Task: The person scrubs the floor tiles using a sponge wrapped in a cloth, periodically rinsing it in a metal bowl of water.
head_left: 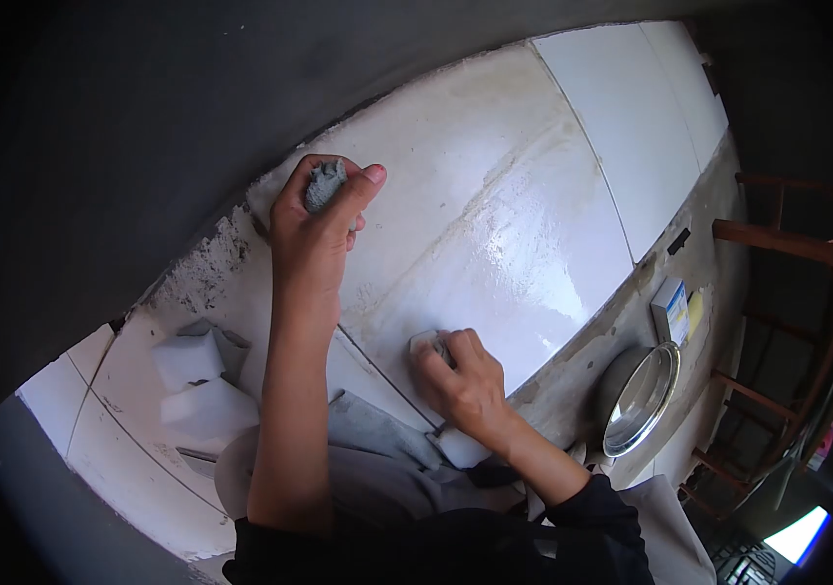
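Note:
My left hand is raised over the pale tiles near the dark wall, its fingers wrapped round a lump of grey paste. Lower down, my right hand grips a small light-coloured piece and presses it against the tile surface. Fingers hide most of that piece, so what it is cannot be made out. Wet, shiny smears cover the tile above and to the right of my right hand.
White blocks and a grey cloth lie near my legs. A metal bowl stands at the right, with a small box above it. Wooden furniture is at the far right. A dark wall borders the tiles.

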A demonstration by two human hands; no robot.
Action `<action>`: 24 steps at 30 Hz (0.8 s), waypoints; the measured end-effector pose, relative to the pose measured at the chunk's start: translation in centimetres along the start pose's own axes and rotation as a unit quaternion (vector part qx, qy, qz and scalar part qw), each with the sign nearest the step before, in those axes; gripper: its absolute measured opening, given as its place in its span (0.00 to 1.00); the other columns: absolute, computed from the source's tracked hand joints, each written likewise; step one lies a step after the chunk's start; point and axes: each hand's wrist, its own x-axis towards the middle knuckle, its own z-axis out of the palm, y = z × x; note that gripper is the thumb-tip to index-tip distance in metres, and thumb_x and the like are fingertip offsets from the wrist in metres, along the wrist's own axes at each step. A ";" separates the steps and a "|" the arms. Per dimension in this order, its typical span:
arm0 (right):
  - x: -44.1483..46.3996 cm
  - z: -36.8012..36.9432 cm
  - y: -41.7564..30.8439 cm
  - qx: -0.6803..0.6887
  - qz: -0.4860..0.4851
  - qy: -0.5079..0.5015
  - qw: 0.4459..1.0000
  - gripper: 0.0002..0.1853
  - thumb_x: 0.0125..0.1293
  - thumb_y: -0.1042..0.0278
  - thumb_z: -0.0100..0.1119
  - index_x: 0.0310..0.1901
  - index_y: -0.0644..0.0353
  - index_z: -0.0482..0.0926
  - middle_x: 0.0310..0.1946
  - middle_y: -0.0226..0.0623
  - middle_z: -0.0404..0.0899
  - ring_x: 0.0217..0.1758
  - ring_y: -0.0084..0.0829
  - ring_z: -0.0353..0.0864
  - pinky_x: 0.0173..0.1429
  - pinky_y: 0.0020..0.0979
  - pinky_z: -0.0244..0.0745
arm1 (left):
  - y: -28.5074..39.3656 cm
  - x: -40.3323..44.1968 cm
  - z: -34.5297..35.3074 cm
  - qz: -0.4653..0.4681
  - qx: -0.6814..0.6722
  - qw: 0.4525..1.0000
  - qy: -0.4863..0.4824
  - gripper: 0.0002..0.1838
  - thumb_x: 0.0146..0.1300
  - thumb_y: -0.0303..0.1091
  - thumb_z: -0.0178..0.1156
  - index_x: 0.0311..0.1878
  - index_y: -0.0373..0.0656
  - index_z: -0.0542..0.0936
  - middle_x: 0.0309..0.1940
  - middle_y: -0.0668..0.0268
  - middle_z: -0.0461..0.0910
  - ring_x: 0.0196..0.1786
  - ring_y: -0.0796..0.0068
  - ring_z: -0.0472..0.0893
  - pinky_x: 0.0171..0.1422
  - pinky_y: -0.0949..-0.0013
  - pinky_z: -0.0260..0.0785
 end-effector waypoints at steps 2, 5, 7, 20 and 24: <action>2.3 -0.1 1.2 -0.023 0.050 0.026 0.998 0.13 0.52 0.76 0.66 0.42 0.57 0.80 0.33 0.39 0.70 0.35 0.38 0.76 0.30 0.37 0.75 | 0.0 0.0 -0.1 0.004 -0.005 1.000 -0.003 0.11 0.58 0.39 0.71 0.34 0.50 0.77 0.25 0.78 0.71 0.28 0.88 0.67 0.31 0.79 0.55; 4.4 0.1 1.5 -0.023 0.122 0.062 0.990 0.10 0.54 0.77 0.65 0.39 0.57 0.78 0.33 0.40 0.69 0.36 0.40 0.75 0.31 0.39 0.75 | -0.1 0.0 -0.2 0.005 -0.020 1.000 -0.005 0.13 0.57 0.40 0.74 0.33 0.51 0.77 0.25 0.80 0.74 0.26 0.90 0.67 0.30 0.81 0.57; 3.0 1.0 -0.6 -0.021 0.108 0.046 0.993 0.13 0.52 0.77 0.64 0.41 0.58 0.79 0.32 0.39 0.69 0.37 0.39 0.76 0.31 0.37 0.76 | 0.0 0.0 -0.2 0.004 -0.021 1.000 -0.001 0.13 0.57 0.40 0.74 0.33 0.51 0.77 0.24 0.80 0.74 0.26 0.90 0.67 0.30 0.81 0.58; 6.7 0.2 1.8 -0.042 0.107 0.059 0.992 0.07 0.55 0.76 0.62 0.34 0.58 0.74 0.32 0.42 0.69 0.37 0.43 0.75 0.32 0.42 0.76 | 0.4 0.1 -0.3 0.015 -0.028 0.999 -0.002 0.13 0.56 0.40 0.74 0.33 0.52 0.77 0.25 0.80 0.74 0.26 0.90 0.67 0.30 0.80 0.57; 5.3 0.4 1.4 -0.019 0.012 0.004 1.000 0.11 0.52 0.76 0.63 0.37 0.56 0.76 0.34 0.41 0.69 0.38 0.40 0.76 0.32 0.40 0.77 | -0.1 0.3 -0.3 0.013 -0.022 1.000 -0.010 0.13 0.57 0.40 0.74 0.33 0.52 0.77 0.25 0.80 0.75 0.27 0.90 0.67 0.30 0.80 0.57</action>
